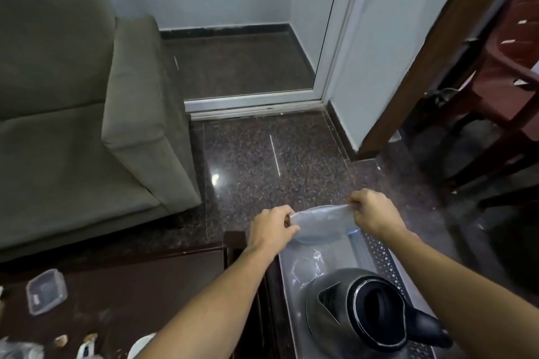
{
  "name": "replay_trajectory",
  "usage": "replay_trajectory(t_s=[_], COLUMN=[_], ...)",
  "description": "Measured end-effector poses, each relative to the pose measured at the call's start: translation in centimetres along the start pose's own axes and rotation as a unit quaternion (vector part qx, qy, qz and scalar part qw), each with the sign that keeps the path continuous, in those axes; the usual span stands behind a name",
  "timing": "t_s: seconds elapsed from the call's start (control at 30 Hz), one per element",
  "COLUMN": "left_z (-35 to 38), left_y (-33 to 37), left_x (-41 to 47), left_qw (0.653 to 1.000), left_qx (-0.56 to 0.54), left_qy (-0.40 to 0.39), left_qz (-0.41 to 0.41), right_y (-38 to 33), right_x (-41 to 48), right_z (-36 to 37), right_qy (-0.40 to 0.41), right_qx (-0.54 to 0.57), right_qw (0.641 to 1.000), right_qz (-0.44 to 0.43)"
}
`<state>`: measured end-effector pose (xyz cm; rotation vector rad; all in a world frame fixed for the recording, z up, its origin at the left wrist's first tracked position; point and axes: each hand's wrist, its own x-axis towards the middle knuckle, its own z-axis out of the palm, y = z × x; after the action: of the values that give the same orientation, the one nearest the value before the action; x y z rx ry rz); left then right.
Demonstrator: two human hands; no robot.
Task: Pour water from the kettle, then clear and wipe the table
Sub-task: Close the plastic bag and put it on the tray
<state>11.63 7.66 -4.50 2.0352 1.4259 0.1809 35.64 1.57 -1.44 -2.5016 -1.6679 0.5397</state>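
Sofa (73,125) well left of and beyond kettle (364,315), cut off at the frame edge. Dark, crumb-strewn tabletop (145,285) left of kettle, near part out of frame. Grey perforated tray (379,248) under kettle, near end hidden. Clear plastic film (320,221) beyond kettle, stretched above tray's far end; bag or sheet, hard to tell. Left hand (271,227) and right hand (373,213) beyond kettle, fingers curled, pinching film's opposite ends. Clear container (46,291) far left of kettle on tabletop, contents unclear.

Bottom edge crops kettle (329,326); left crops sofa (58,96).
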Motion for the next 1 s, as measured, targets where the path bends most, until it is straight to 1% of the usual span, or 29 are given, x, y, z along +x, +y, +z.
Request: replay_trajectory(t_s=[0.2,0.33,0.53,0.67,0.83,1.0], left_z=[2.7,3.3,3.3,3.2,3.3,2.8], left_y=[-0.8,-1.1,-1.4,-1.7,-1.6,-1.9], left_x=[0.9,1.1,1.2,1.1,0.7,0.1], left_qw=[0.998,0.998,0.999,0.999,0.999,0.997], left_qx=[0.035,0.015,0.0,-0.003,-0.005,-0.033], left_qy=[0.028,0.031,0.019,0.022,0.026,0.051], left_qz=[0.039,0.057,0.046,0.039,0.047,0.049], right_y=[1.5,1.6,1.9,1.5,0.9,0.8], right_x=[1.2,1.4,1.2,1.4,1.5,1.2], right_z=[1.8,2.4,2.6,2.0,1.4,1.4], right_qy=[-0.004,-0.008,-0.025,-0.058,-0.058,-0.06], right_qx=[-0.029,-0.043,-0.092,-0.109,-0.127,-0.137], right_qw=[0.999,0.998,0.995,0.992,0.989,0.987], right_qz=[-0.033,-0.043,-0.034,-0.032,-0.043,-0.05])
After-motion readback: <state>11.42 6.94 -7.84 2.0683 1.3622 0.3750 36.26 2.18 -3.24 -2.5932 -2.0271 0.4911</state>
